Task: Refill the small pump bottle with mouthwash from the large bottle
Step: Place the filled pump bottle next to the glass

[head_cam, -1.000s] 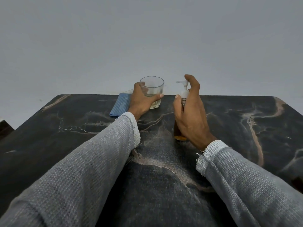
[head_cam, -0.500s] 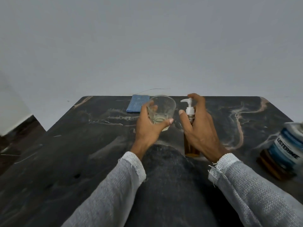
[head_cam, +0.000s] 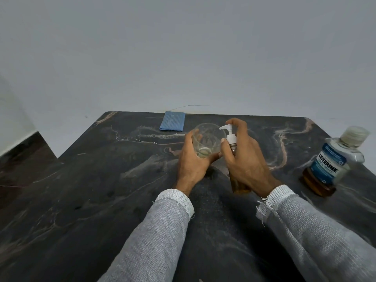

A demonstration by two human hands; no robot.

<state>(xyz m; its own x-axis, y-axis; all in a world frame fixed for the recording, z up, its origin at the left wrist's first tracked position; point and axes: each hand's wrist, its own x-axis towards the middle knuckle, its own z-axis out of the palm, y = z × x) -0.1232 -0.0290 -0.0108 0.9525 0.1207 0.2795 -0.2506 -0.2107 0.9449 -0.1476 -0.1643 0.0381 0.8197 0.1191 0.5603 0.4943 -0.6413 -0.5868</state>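
Two hands at work mid-table. Left hand wraps a clear glass, tilted w/ a bit of pale liquid at the bottom. Right hand is clamped on the small pump bottle, amber inside, white nozzle aimed over the glass, forefinger atop the pump. Large Listerine bottle stands far right, capped, apart from both. Blue cloth lies at the back edge.

Two bare hands, left hand and right hand, emerging from long grey waffle-knit sleeves with paler, open-mesh white cuffs, frayed with loose threads at the right wrist.
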